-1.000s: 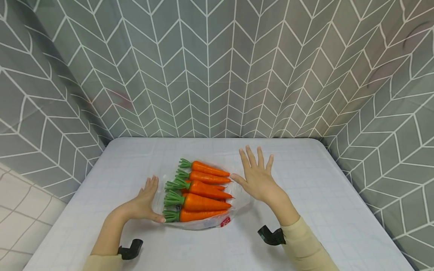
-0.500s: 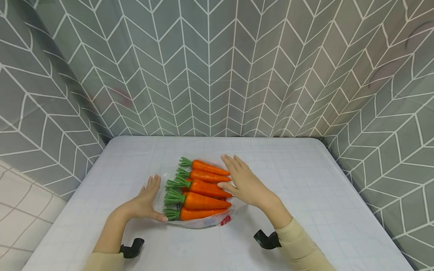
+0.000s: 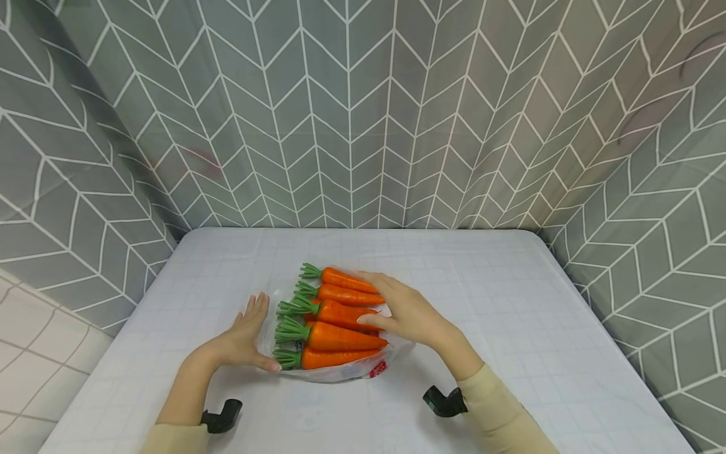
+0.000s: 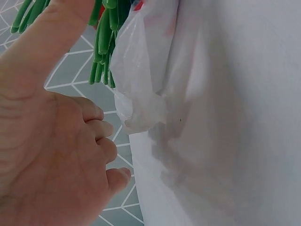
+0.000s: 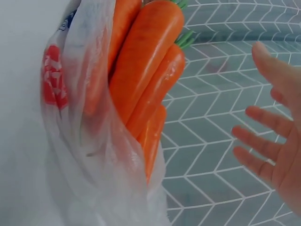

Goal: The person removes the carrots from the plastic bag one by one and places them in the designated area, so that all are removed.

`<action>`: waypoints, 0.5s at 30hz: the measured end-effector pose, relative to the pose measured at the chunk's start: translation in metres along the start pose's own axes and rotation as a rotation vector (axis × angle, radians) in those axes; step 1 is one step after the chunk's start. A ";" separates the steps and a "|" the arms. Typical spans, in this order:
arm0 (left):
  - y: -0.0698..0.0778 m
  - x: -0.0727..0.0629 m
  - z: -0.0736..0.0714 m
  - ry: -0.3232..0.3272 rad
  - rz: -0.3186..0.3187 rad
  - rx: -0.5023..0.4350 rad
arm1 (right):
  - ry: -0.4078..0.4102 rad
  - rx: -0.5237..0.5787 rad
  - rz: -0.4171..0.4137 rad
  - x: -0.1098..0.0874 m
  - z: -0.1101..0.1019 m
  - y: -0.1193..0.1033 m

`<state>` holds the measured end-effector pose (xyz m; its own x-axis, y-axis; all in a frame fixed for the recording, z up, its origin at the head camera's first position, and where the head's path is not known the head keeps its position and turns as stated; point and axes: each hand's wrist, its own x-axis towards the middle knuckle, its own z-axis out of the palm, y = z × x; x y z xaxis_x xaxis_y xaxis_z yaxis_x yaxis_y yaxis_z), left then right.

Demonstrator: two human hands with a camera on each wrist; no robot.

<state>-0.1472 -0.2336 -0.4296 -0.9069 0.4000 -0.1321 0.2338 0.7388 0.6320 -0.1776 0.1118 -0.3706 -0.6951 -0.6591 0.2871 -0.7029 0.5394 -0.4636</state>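
Observation:
Several orange carrots with green stem ends lie side by side on a translucent plastic bag in the head view. My left hand is spread at the stem side, its thumb tip beside the lowest green stems. In the left wrist view, the thumb of the left hand overlaps the green stems, and the other fingers hold nothing. Over the pointed ends reaches my right hand, its thumb overlapping a carrot tip. The right wrist view has the right hand spread, apart from the carrots.
A white cloth covers the table, which ends at a patterned grey curtain behind and at both sides. Black wrist mounts sit on both forearms. Red print marks the bag. White tiles show at far left.
My right hand has come left and lower, from beside the bag to over the carrot tips, its fingers drawn closer together. The left hand and the carrots have stayed almost still.

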 end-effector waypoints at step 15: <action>0.001 -0.001 0.000 -0.018 -0.017 0.023 | -0.004 0.250 -0.073 -0.002 0.012 0.012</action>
<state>-0.1463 -0.2331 -0.4289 -0.9046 0.3965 -0.1565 0.2264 0.7579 0.6119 -0.1828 0.1133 -0.3868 -0.6429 -0.6940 0.3243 -0.6919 0.3444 -0.6345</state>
